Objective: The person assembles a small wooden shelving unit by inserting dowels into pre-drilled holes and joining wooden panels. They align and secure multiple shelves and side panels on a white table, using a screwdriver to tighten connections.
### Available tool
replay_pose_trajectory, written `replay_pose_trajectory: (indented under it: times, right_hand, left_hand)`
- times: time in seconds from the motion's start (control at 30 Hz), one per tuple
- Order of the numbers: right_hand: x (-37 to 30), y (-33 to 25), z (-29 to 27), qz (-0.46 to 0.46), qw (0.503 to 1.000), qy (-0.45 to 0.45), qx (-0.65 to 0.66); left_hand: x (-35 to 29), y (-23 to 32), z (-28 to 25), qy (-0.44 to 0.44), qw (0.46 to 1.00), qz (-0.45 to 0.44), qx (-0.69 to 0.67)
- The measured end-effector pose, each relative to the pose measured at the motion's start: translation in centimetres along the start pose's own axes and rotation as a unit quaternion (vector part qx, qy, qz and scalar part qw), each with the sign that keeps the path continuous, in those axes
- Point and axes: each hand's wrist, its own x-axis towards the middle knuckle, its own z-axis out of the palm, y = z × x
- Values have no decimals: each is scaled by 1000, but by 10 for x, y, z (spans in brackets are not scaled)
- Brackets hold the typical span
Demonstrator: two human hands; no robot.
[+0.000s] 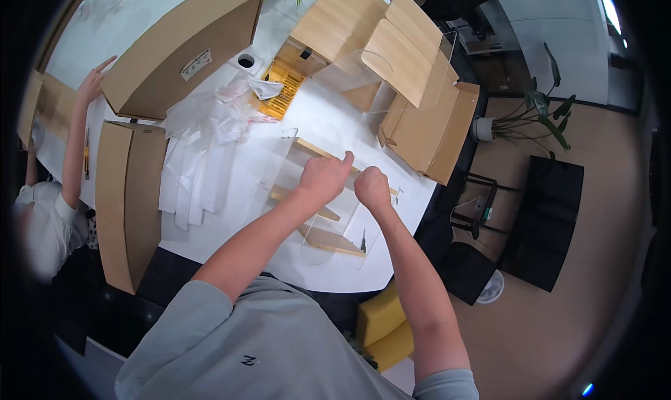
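Observation:
On the white table in front of me lies an assembly of light wooden strips with a clear plastic panel (274, 185). My left hand (323, 179) is closed at its far wooden strip (312, 147), with one digit pointing up and away. Close beside it on the right, my right hand (372, 188) is curled into a fist at the same strip. What either hand grips is hidden by the fingers. Two more wooden strips (335, 242) show nearer to me. A small dark pointed tool (363, 241) stands or lies by the nearest strip's right end.
Left are plastic wrapping (203, 131) and cardboard boxes (129, 201). Farther back are a yellow tool case (281, 92), a wooden cabinet piece (342, 19) and an opened carton (437, 131). At far left another person's arm (75, 138) reaches over. Black chairs (465, 267) stand right.

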Motion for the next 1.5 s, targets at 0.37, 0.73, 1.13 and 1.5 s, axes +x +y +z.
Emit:
replay_pose_trajectory:
  times: [0.37, 0.73, 1.13, 1.5]
  right_hand:
    - [0, 2, -4, -35, 999, 8, 26]
    - [-21, -3, -35, -86, 989, -11, -120]
    - [-20, 0, -19, -98, 988, 3, -123]
    - [-7, 3, -1, -69, 996, 37, -53]
  left_hand:
    - [30, -14, 28, 92, 968, 202, -121]
    - [30, -12, 38, 145, 957, 215, -126]
    - [27, -31, 1, 55, 990, 131, -6]
    - [30, -52, -7, -57, 982, 142, 114]
